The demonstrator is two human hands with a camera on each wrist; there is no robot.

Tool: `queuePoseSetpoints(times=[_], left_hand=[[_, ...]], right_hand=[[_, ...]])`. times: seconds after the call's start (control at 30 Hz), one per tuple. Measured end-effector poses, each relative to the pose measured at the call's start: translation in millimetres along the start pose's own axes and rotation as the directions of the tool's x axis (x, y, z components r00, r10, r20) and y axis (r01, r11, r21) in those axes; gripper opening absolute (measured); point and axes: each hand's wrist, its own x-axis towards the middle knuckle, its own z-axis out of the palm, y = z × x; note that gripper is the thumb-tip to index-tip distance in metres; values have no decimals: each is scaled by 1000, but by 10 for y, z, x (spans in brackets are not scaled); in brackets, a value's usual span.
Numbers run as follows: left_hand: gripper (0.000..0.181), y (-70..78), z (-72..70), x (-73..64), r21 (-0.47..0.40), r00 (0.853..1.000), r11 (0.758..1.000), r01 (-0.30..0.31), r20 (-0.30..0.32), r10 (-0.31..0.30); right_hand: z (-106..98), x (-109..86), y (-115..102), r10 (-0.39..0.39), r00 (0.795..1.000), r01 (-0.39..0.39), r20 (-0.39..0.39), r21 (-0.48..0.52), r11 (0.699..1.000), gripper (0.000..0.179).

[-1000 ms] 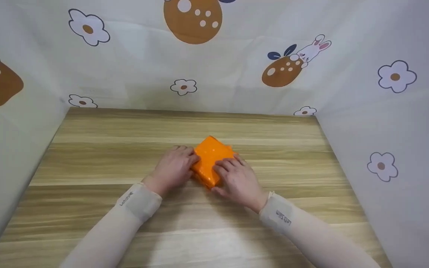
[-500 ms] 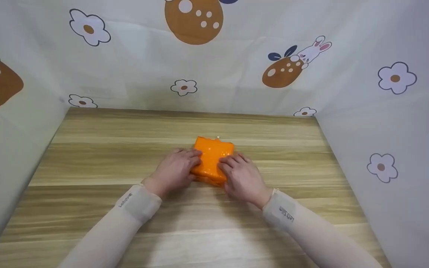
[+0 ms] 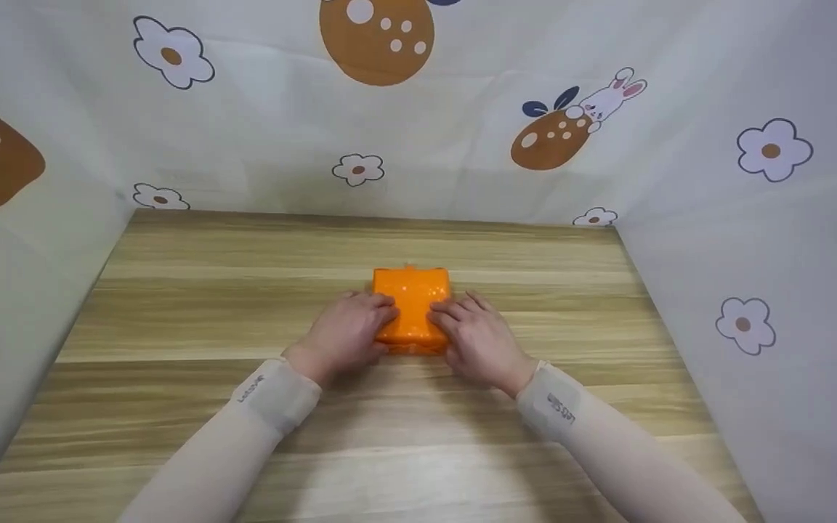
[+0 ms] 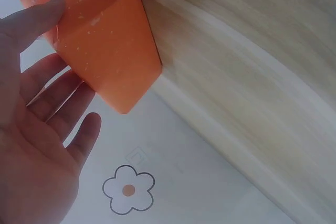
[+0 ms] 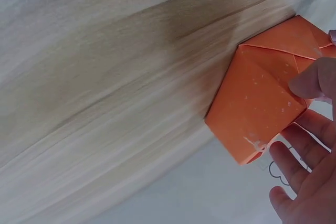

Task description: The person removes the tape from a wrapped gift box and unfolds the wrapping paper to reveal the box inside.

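Note:
A small orange box (image 3: pixel 412 309) with a glossy top and folded, paper-like sides rests on the wooden table, its edges roughly square to me. My left hand (image 3: pixel 349 330) holds its left side, fingers over the top edge and thumb at the near side. On the opposite side my right hand (image 3: pixel 484 341) grips it in the same way. Creased flaps and pale specks show on the orange box (image 4: pixel 105 45) in the left wrist view. The right wrist view shows the orange box (image 5: pixel 257 103) with the right thumb pressed on a fold. Its underside is hidden.
The wood-grain table (image 3: pixel 208 290) is enclosed by a pale cloth backdrop (image 3: pixel 266 131) printed with flowers, rabbits and brown fruit. Cloth walls rise at the back, left and right edges. Both forearms wear light sleeves with grey wrist bands (image 3: pixel 278 396).
The orange box has turned on the table from a diamond stance to nearly square. My right hand has shifted slightly right with it, while the left hand has barely moved.

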Motion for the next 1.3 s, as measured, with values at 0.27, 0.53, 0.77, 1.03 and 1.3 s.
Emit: queuePoseSetpoints(times=[0.27, 0.53, 0.77, 1.03, 1.3], left_hand=[[51, 1, -13, 11, 1, 1000, 1000, 8, 10, -8], [50, 5, -20, 15, -3, 1000, 1000, 13, 10, -13], [51, 16, -36, 33, 11, 999, 1000, 28, 46, -29], [50, 6, -9, 40, 17, 999, 1000, 26, 34, -27], [49, 1, -17, 34, -1, 999, 1000, 30, 33, -30]], right_hand=[[-22, 28, -24, -7, 1000, 7, -4, 6, 1000, 51], [-51, 48, -38, 6, 1000, -6, 7, 29, 1000, 47], [-58, 79, -62, -6, 1000, 4, 24, 68, 998, 45], [-21, 103, -87, -12, 1000, 9, 25, 99, 995, 43], [1, 103, -78, -36, 999, 34, 7, 143, 989, 38]])
